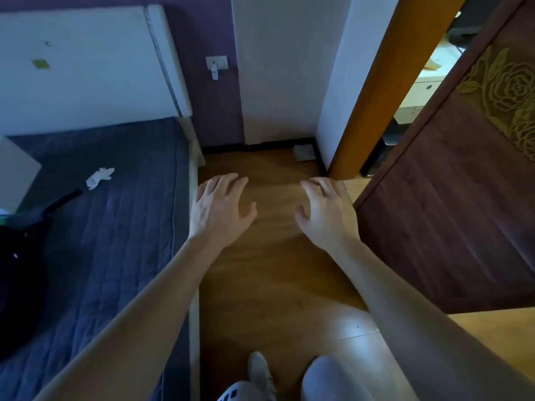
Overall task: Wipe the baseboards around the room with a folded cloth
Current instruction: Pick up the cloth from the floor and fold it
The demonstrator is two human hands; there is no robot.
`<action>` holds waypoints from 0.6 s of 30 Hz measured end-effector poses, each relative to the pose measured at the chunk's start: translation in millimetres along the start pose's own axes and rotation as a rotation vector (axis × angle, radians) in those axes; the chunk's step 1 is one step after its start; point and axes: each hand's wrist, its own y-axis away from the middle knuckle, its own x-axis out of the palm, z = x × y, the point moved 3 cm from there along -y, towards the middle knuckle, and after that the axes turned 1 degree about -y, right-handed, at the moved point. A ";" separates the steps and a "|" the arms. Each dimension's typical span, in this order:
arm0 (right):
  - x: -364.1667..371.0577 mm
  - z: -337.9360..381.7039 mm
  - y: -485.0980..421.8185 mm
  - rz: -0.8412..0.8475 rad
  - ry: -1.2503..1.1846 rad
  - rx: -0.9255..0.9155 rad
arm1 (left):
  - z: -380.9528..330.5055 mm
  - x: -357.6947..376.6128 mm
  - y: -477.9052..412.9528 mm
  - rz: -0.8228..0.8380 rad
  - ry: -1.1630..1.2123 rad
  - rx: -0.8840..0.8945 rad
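Grey cloth (304,152) by dark baseboard (260,145) — well beyond left hand (221,206), right hand (325,211); both spread, empty

A grey cloth (304,152) lies on the wooden floor (275,256).

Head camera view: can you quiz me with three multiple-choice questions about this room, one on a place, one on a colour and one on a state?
1. Where does the crumpled white wad lie?
A on the floor
B on the bed
C on the door

2. What colour is the baseboard?
A white
B black
C orange

3. What do the left hand and right hand hold?
A a cloth
B a brush
C nothing

Answers:
1 B, it rests on the blue quilted cover.
2 B, it shows as a black strip.
3 C, both hands are spread open and empty.
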 end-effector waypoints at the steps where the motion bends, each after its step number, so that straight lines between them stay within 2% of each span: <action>1: 2.3 1.0 -1.4 0.008 0.003 -0.004 | 1.5 1.2 -2.5 0.021 0.005 0.008; 10: 21.7 -17.7 -51.4 -0.026 0.012 0.026 | 8.7 22.7 -58.3 0.041 -0.019 0.039; 18: 49.3 -64.9 -151.5 -0.007 -0.048 0.023 | 3.1 59.3 -164.2 0.061 -0.010 0.022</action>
